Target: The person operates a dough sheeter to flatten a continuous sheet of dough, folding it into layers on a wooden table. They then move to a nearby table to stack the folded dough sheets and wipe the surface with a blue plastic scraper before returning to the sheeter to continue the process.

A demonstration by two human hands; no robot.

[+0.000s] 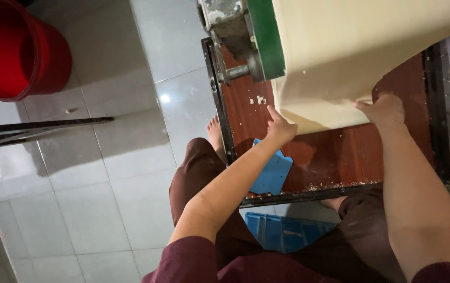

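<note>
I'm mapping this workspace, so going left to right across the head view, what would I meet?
Red bucket → dark metal bars on the floor → bare foot → left hand at the dough sheet's near edge → right hand holding that edge → table's dark right rim.
</note>
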